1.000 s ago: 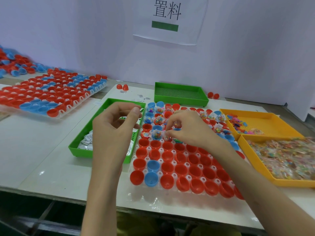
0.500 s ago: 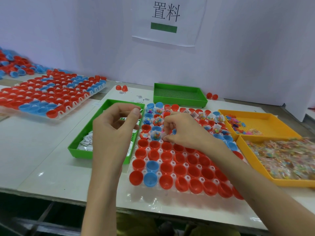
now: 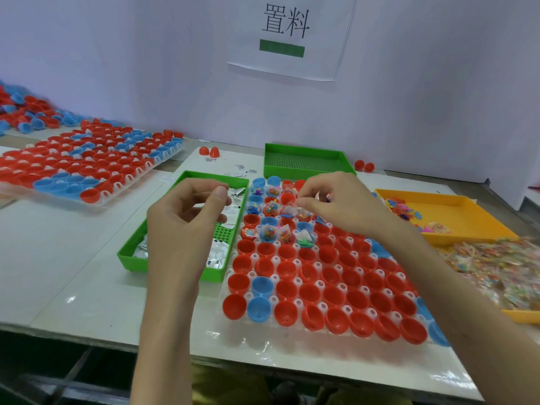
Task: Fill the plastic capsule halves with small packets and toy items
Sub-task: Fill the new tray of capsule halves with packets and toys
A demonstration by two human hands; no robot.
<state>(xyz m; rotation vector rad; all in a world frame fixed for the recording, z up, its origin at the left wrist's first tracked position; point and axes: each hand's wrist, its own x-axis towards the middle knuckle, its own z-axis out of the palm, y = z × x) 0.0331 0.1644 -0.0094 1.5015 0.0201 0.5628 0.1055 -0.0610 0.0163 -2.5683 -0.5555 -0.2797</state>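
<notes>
**Inspector:** Fingers first.

**Operator:** On my head feed, the right hand's [image 3: 342, 206] fingertips [image 3: 302, 201] were pinched on a small clear packet [image 3: 289, 210] of coloured bits. The left hand [image 3: 187, 226] was curled, thumb against forefinger. I could not tell whether anything lay between them.

**Inspector:** Positions?

**Operator:** I took the capsule rack [image 3: 298, 302] as my reference. The right hand hung over the rack's far-left part, among the loaded halves [image 3: 270, 233]. The left hovered just left of the rack, over the green tray [image 3: 128, 261] of white packets [image 3: 217, 257].

**Inspector:** Stock?

**Operator:** Right of the rack lay two yellow trays. The far yellow tray [image 3: 467, 235] held loose toys, and the near yellow tray [image 3: 523, 315] held clear packets.

**Inspector:** Progress?

**Operator:** Early, in my judgement. Only the rack's far rows held contents, and the empty halves [image 3: 306, 254], red and blue, filled every nearer row.

**Inspector:** Step in hand, and the next requirement?

**Operator:** I judged the step to be seating that clear packet in a far-row half. The next move called for a release squarely over one cup, then a shift to the first empty row. The cups stood close together, so a packet corner could have lodged across two.
</notes>
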